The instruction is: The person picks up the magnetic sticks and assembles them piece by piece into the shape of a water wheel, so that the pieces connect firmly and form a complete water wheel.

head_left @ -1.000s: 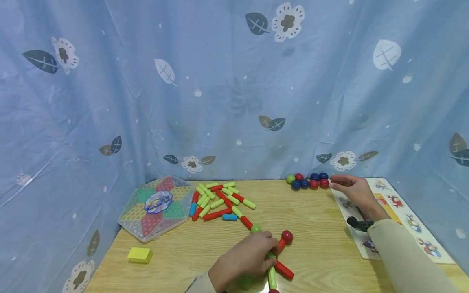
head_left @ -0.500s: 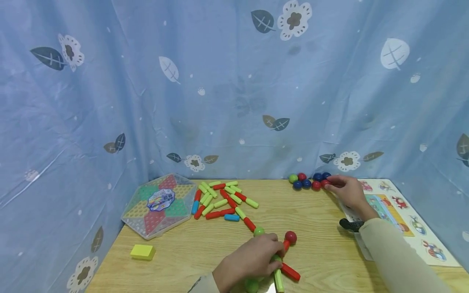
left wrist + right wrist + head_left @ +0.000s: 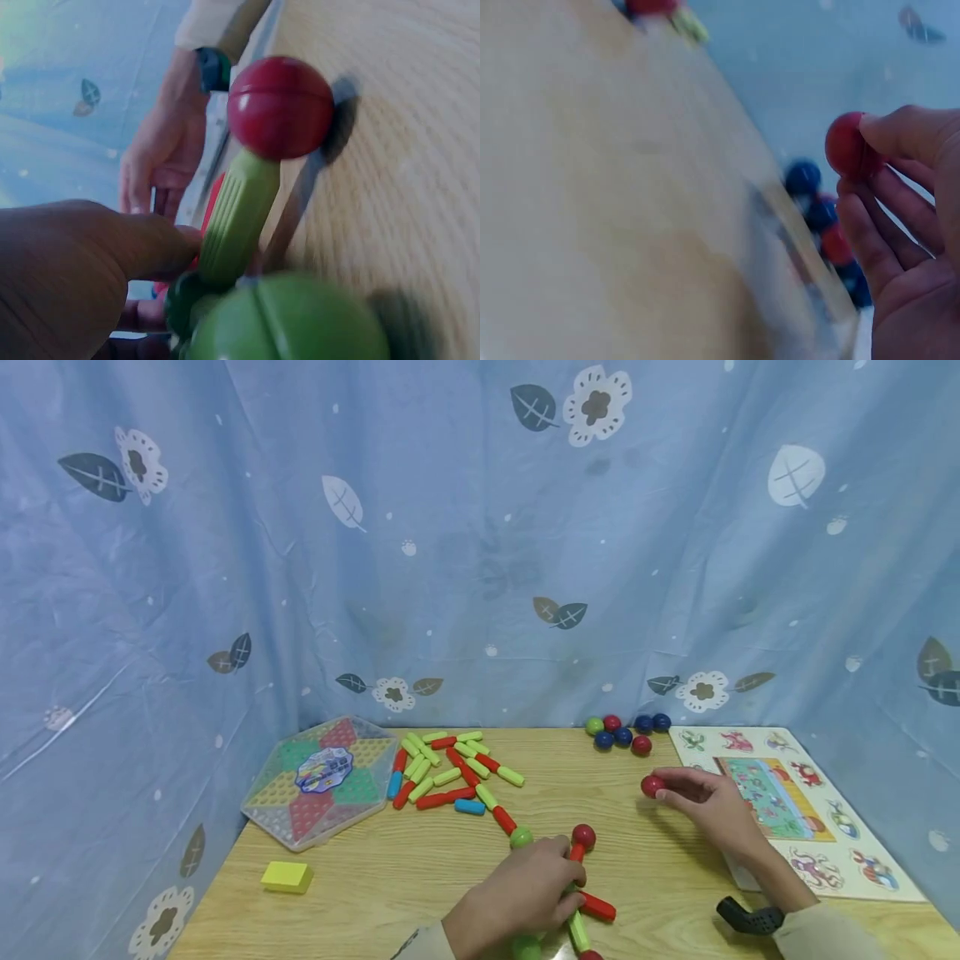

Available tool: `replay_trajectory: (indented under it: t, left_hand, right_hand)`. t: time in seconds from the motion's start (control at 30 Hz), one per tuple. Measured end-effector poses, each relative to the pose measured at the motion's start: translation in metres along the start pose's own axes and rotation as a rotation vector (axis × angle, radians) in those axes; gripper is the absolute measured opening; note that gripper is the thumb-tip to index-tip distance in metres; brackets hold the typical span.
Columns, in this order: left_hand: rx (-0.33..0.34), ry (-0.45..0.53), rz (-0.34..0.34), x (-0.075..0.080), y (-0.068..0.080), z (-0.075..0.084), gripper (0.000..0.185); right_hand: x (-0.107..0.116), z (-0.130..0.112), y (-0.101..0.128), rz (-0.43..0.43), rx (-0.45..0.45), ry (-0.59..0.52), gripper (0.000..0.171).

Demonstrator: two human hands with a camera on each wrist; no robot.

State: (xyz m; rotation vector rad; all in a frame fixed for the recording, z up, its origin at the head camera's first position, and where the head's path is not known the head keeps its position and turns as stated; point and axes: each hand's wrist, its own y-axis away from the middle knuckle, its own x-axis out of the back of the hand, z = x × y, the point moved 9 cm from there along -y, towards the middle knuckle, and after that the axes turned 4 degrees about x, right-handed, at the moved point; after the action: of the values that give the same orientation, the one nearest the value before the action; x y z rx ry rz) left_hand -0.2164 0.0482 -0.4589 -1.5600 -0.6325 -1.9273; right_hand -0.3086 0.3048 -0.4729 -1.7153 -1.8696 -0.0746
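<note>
Inspection runs left to right across the table (image 3: 375, 868).

Far left of both grips: a yellow block (image 3: 287, 877) near the front edge, and behind it a hexagonal game board (image 3: 322, 779) in a clear case. Just right of the board lies a loose pile of sticks (image 3: 450, 771), green, red and blue.

Left hand (image 3: 517, 893): the grip is closed round a stick-and-ball structure (image 3: 573, 877) at the near edge of the table. Fingers curl over its central joint. A green ball (image 3: 521, 838) sits just beyond the knuckles, a red-topped ball (image 3: 583, 837) just right of them, and a red stick (image 3: 597, 906) projects to the right below the hand. The left wrist view confirms a green stick (image 3: 238, 217) capped by a red ball (image 3: 280, 107), with the thumb against the stick.

Right hand (image 3: 712, 810): the grip pinches one red ball (image 3: 652, 786) at the fingertips, held above the table between the structure and the ball cluster (image 3: 626, 732) at the back edge. The right wrist view shows thumb and fingers (image 3: 907, 142) closed on that ball (image 3: 849, 145). Right of this hand lies an animal puzzle board (image 3: 787, 802).

Assessment: the step in hand appears to be carrying a ball to the structure. The next move calls for bringing it to a free stick end, with the left grip steadying the frame.
</note>
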Motion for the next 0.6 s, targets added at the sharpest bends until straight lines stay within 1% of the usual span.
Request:
replay_trajectory:
  t: [0.13, 0.2, 0.27, 0.37, 0.47, 0.6]
  left_hand:
    - [0.028, -0.006, -0.017, -0.005, -0.004, 0.004, 0.014]
    - [0.039, -0.006, -0.025, -0.007, -0.005, 0.006, 0.014]
    - [0.051, -0.002, -0.031, -0.008, -0.005, 0.005, 0.014]
    - [0.065, 0.005, -0.043, -0.009, -0.005, 0.002, 0.014]
    - [0.078, -0.002, -0.048, -0.009, -0.005, 0.0, 0.015]
    - [0.081, -0.015, -0.028, -0.009, -0.006, -0.002, 0.015]
  right_hand:
    - [-0.024, -0.013, 0.026, -0.087, -0.002, -0.144, 0.031]
    - [-0.035, -0.017, 0.038, -0.144, -0.006, -0.223, 0.031]
    - [-0.047, -0.022, 0.046, -0.201, 0.002, -0.267, 0.031]
    - [-0.059, -0.027, 0.055, -0.279, 0.001, -0.343, 0.031]
    - [-0.067, -0.029, 0.06, -0.342, -0.01, -0.398, 0.032]
    - [-0.073, -0.03, 0.063, -0.418, -0.035, -0.468, 0.035]
